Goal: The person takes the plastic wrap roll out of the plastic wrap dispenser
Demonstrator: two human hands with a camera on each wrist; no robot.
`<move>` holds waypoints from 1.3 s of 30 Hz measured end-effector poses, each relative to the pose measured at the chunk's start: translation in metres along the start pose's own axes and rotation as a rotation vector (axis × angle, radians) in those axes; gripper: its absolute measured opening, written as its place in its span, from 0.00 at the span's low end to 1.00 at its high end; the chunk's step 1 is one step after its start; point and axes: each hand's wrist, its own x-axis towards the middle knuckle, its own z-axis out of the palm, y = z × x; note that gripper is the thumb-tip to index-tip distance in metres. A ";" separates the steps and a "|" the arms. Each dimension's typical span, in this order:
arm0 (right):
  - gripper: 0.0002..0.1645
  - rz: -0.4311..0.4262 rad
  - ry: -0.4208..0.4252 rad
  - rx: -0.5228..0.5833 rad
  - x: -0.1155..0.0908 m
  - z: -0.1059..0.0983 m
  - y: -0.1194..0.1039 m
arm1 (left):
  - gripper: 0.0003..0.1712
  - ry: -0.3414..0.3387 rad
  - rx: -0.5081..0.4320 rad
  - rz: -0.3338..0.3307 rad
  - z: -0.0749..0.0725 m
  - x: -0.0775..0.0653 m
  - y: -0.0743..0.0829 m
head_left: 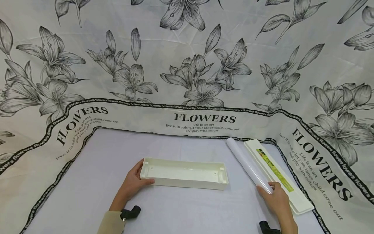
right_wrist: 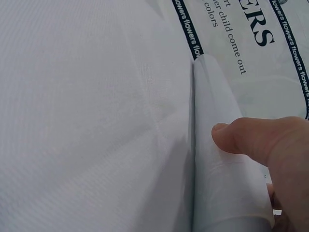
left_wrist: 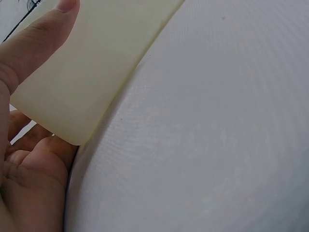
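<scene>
My left hand [head_left: 132, 182] grips the left end of a long, open-topped white plastic box [head_left: 190, 184], thumb on its front wall and fingers behind the end. In the left wrist view, the thumb lies against the box's smooth side [left_wrist: 96, 63], with the other fingers partly hidden behind its corner. On the right, my right hand [head_left: 276, 199] holds the near end of a glossy white roll of cling film [head_left: 248, 164]. The right wrist view has the thumb pressed on the roll [right_wrist: 217, 179]; the other fingers are mostly hidden beyond it.
Beside the roll lies a long white lid [head_left: 301, 203] with a yellow-green label [head_left: 274, 170], slanting along the table's right side. A plain white cloth [head_left: 187, 211] covers the work area, bordered by floral printed cloth [head_left: 204, 125] at the back and sides.
</scene>
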 end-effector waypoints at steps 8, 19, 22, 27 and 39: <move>0.53 0.013 0.006 0.004 0.001 0.000 0.002 | 0.70 -0.002 -0.004 0.001 0.000 0.000 0.001; 0.54 0.030 -0.007 0.005 0.002 -0.002 0.000 | 0.69 -0.002 0.004 0.005 0.000 0.002 0.001; 0.54 0.037 -0.010 0.002 0.003 -0.003 -0.001 | 0.70 -0.001 0.011 0.006 0.000 0.002 0.002; 0.54 0.041 -0.028 -0.010 0.002 -0.003 0.000 | 0.69 -0.001 0.012 -0.001 0.001 0.001 0.002; 0.52 0.051 -0.059 -0.043 0.007 -0.004 -0.002 | 0.69 0.003 0.013 -0.009 0.000 0.000 0.002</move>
